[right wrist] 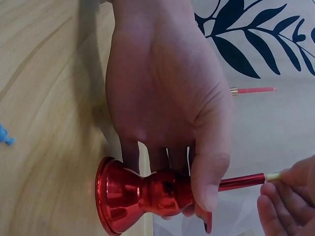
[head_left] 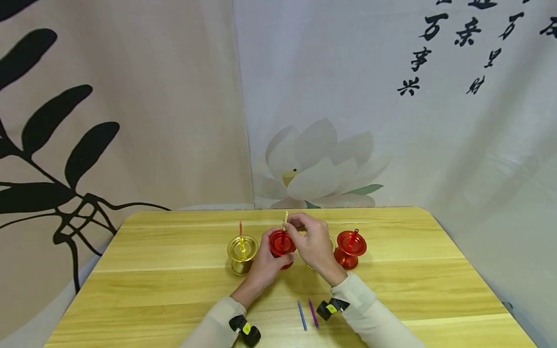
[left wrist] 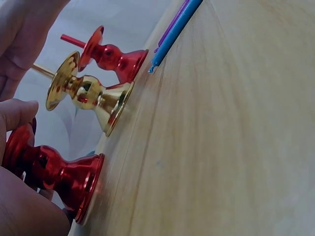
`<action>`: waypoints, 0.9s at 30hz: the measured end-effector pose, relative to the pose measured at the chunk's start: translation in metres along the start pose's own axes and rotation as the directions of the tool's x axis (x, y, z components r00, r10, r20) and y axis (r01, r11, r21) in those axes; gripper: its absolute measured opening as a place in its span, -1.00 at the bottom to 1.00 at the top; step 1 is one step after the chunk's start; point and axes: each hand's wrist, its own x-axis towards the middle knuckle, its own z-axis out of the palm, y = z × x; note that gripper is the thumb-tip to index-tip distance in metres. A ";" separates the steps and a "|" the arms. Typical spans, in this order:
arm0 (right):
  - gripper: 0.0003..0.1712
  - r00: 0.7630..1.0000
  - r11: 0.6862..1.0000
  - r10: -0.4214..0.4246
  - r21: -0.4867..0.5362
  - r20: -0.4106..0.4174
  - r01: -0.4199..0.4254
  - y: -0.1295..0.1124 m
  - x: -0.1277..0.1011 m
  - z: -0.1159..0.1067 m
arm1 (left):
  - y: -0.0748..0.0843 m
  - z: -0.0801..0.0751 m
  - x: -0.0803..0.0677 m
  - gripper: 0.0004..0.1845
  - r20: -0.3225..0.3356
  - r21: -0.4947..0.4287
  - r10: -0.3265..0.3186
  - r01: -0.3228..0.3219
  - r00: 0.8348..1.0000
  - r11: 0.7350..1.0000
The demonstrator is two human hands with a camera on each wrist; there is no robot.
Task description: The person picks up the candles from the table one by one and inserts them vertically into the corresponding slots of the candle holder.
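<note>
The right hand (head_left: 314, 243) pinches a thin, pale-yellow wax candle (head_left: 285, 218), upright, touching the shiny red metal candle holder (head_left: 280, 247) at twelve o'clock; the left hand (head_left: 266, 265) grips the holder from seven o'clock.

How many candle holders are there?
4: gold holder at far left, red holder in the left hand, second gold holder mostly hidden by the right hand in head view, second red holder at far right.
</note>
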 end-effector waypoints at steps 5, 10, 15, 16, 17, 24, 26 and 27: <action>-0.93 1.000 1.000 0.005 0.000 0.008 -0.005 -0.001 0.001 0.000 | 0.000 0.000 0.000 -0.13 -0.001 -0.005 0.008 -0.008 1.000 1.000; -0.93 1.000 1.000 0.007 0.000 0.013 -0.007 0.000 0.001 0.001 | -0.001 0.000 0.000 -0.12 -0.005 0.008 -0.003 0.003 1.000 1.000; -0.93 1.000 1.000 0.000 -0.007 0.017 0.000 0.000 0.002 0.001 | -0.001 0.000 0.000 -0.13 -0.006 0.009 -0.014 0.014 1.000 1.000; -0.93 1.000 1.000 -0.003 -0.007 0.017 0.003 0.001 0.002 0.001 | -0.001 0.000 0.000 -0.13 -0.007 0.010 -0.014 0.014 1.000 1.000; -0.94 1.000 1.000 -0.003 -0.007 0.019 0.003 0.000 0.002 0.001 | -0.001 0.000 0.000 -0.14 -0.008 0.013 -0.013 0.013 1.000 1.000; -0.94 1.000 1.000 -0.018 -0.011 0.016 0.018 0.002 0.002 0.002 | 0.001 -0.001 -0.001 -0.13 -0.008 0.029 -0.001 0.002 1.000 1.000; -0.95 1.000 1.000 -0.019 -0.013 0.014 0.019 0.002 0.001 0.002 | 0.001 0.000 -0.001 -0.13 -0.010 0.027 -0.006 0.006 1.000 1.000; -0.95 1.000 1.000 -0.023 -0.014 0.013 0.023 0.003 0.001 0.003 | 0.000 0.000 -0.001 -0.13 -0.011 0.025 -0.008 0.008 1.000 1.000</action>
